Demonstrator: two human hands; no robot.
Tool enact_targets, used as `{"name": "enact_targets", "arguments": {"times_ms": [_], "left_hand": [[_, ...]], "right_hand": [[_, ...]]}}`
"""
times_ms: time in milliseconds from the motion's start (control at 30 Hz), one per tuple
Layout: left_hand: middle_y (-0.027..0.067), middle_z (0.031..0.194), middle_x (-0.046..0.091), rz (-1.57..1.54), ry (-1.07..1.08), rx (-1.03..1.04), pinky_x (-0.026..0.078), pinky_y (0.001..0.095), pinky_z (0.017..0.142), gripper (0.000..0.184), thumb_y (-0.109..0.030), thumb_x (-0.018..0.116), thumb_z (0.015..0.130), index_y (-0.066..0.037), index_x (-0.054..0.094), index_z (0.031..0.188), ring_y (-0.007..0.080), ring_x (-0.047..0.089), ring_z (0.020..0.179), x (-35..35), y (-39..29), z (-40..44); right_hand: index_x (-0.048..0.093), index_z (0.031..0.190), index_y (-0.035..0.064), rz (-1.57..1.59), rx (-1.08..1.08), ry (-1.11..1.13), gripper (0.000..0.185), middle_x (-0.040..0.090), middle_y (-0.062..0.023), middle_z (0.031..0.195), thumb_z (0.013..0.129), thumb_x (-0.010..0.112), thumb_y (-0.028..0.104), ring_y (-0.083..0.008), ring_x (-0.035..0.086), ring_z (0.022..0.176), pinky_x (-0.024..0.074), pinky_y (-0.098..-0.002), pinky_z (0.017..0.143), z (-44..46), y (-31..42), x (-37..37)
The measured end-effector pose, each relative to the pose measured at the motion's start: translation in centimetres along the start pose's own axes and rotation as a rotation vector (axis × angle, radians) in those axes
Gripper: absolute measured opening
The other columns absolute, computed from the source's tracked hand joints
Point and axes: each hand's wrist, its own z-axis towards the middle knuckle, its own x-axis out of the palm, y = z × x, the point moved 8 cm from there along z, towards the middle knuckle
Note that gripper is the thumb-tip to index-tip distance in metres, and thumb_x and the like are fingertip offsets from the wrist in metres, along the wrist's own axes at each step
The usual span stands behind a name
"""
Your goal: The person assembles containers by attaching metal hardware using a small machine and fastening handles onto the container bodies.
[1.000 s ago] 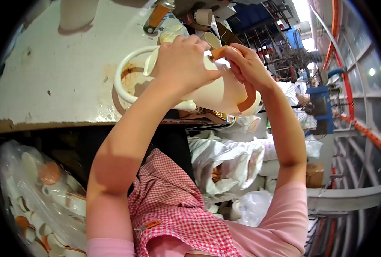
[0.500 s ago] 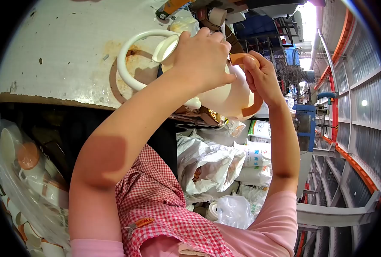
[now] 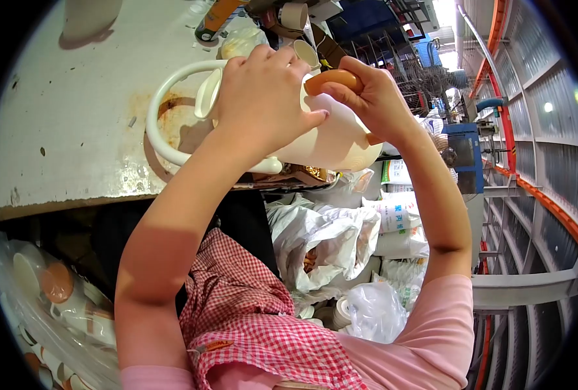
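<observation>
A cream-coloured jug-like vessel (image 3: 331, 140) lies tilted above the table's edge, its rounded body turned to the right. My left hand (image 3: 259, 94) spreads over the vessel and grips it from above, thumb along its side. My right hand (image 3: 370, 97) is closed round a curved orange-brown handle (image 3: 336, 80) at the vessel's side; the handle's other end shows below my fingers. I cannot tell how firmly the handle is joined to the body. A pale spout-like rim (image 3: 207, 94) sticks out left of my left hand. A white curved hoop (image 3: 155, 127) arcs round on that side.
The white worktable (image 3: 74, 130) has rust stains and scraps. An orange canister (image 3: 218, 18), a plastic bag (image 3: 244, 44) and a white vessel (image 3: 87, 16) stand on it. White sacks (image 3: 331, 237) lie below at right. A clear bag of cups (image 3: 54, 299) is at lower left.
The vessel and both hands have shifted left in view. My right hand has moved toward the handle's upper end, and the handle's lower part is now mostly hidden.
</observation>
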Motion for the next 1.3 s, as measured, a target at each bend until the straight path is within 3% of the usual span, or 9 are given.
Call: {"name": "enact_targets", "arguments": {"times_ms": [467, 733, 867, 967, 1033, 1100, 1167, 1200, 1300], "left_hand": [[0.0030, 0.115, 0.065, -0.005, -0.018, 0.058, 0.045, 0.0426, 0.096, 0.056, -0.044, 0.081, 0.069, -0.010, 0.069, 0.112, 0.0239, 0.057, 0.115, 0.1, 0.0, 0.3], [0.0018, 0.116, 0.064, 0.044, -0.092, 0.164, 0.045, 0.0430, 0.096, 0.054, -0.040, 0.084, 0.068, -0.013, 0.069, 0.112, 0.0252, 0.056, 0.116, -0.6, -1.7, 0.2], [0.0018, 0.115, 0.064, 0.073, -0.091, 0.237, 0.043, 0.0429, 0.097, 0.053, -0.042, 0.084, 0.067, -0.014, 0.070, 0.110, 0.0243, 0.056, 0.116, -0.3, -1.5, 0.2], [0.0030, 0.112, 0.064, 0.041, -0.081, 0.261, 0.043, 0.0426, 0.097, 0.053, -0.039, 0.085, 0.066, -0.014, 0.070, 0.111, 0.0252, 0.057, 0.114, -0.4, -1.7, 0.6], [0.0046, 0.109, 0.066, 0.091, 0.070, 0.215, 0.046, 0.0394, 0.092, 0.050, -0.034, 0.085, 0.068, -0.010, 0.069, 0.110, 0.0239, 0.060, 0.106, -0.5, -2.8, 1.7], [0.0061, 0.106, 0.067, 0.153, 0.229, 0.184, 0.050, 0.0361, 0.087, 0.047, -0.028, 0.085, 0.071, -0.006, 0.069, 0.109, 0.0227, 0.064, 0.098, 0.4, -4.2, 3.4], [0.0049, 0.090, 0.069, -0.431, 0.316, 0.088, 0.050, 0.0275, 0.073, 0.035, -0.023, 0.083, 0.078, -0.001, 0.068, 0.102, 0.0134, 0.063, 0.080, 2.1, -6.0, 4.1], [0.0049, 0.090, 0.069, -0.419, 0.343, 0.090, 0.050, 0.0275, 0.073, 0.035, -0.023, 0.083, 0.078, -0.001, 0.068, 0.102, 0.0134, 0.063, 0.080, 2.6, -6.3, 3.8], [0.0064, 0.074, 0.070, -0.460, 0.123, 0.009, 0.049, 0.0253, 0.060, 0.035, -0.031, 0.083, 0.081, -0.002, 0.071, 0.094, 0.0107, 0.062, 0.063, 2.7, -5.7, 4.3]], "right_hand": [[0.066, 0.100, 0.0057, -0.088, 0.052, -0.003, 0.033, 0.074, -0.0090, 0.088, 0.090, 0.072, 0.037, -0.0341, 0.066, 0.073, 0.0519, -0.0374, 0.067, -0.1, -0.3, 0.4], [0.064, 0.088, 0.0078, -0.129, -0.017, -0.160, 0.040, 0.066, -0.0154, 0.080, 0.086, 0.070, 0.047, -0.0388, 0.063, 0.076, 0.0478, -0.0453, 0.066, -1.1, -0.5, -0.3], [0.064, 0.106, 0.0032, 0.356, -0.250, -0.764, 0.026, 0.068, -0.0095, 0.103, 0.091, 0.071, 0.024, -0.0180, 0.066, 0.094, 0.0512, -0.0328, 0.080, -6.4, -2.8, -3.0], [0.049, 0.120, 0.0040, 0.581, 0.209, -1.343, 0.033, 0.055, -0.0075, 0.105, 0.096, 0.065, 0.022, -0.0163, 0.055, 0.091, 0.0477, -0.0312, 0.086, -15.4, -11.9, -0.3], [0.048, 0.115, -0.0019, 0.791, 0.561, -1.152, 0.039, 0.055, -0.0074, 0.104, 0.096, 0.064, 0.028, -0.0148, 0.055, 0.094, 0.0472, -0.0292, 0.086, -16.9, -17.9, 6.1], [0.055, 0.117, -0.0025, 1.124, 0.519, -0.961, 0.039, 0.064, -0.0089, 0.107, 0.096, 0.065, 0.028, -0.0151, 0.061, 0.095, 0.0503, -0.0297, 0.084, -15.6, -17.5, 8.8], [0.060, 0.119, -0.0024, 1.373, 0.469, -0.859, 0.038, 0.068, -0.0090, 0.105, 0.097, 0.066, 0.028, -0.0144, 0.065, 0.092, 0.0524, -0.0295, 0.082, -15.4, -16.9, 10.1], [0.062, 0.119, -0.0021, 1.450, 0.403, -0.822, 0.037, 0.069, -0.0086, 0.104, 0.097, 0.066, 0.028, -0.0139, 0.066, 0.090, 0.0532, -0.0293, 0.081, -14.9, -16.9, 10.0], [0.062, 0.119, -0.0026, 1.484, 0.333, -0.895, 0.040, 0.070, -0.0084, 0.103, 0.097, 0.067, 0.030, -0.0139, 0.067, 0.087, 0.0537, -0.0285, 0.079, -14.4, -18.2, 10.3]]}}
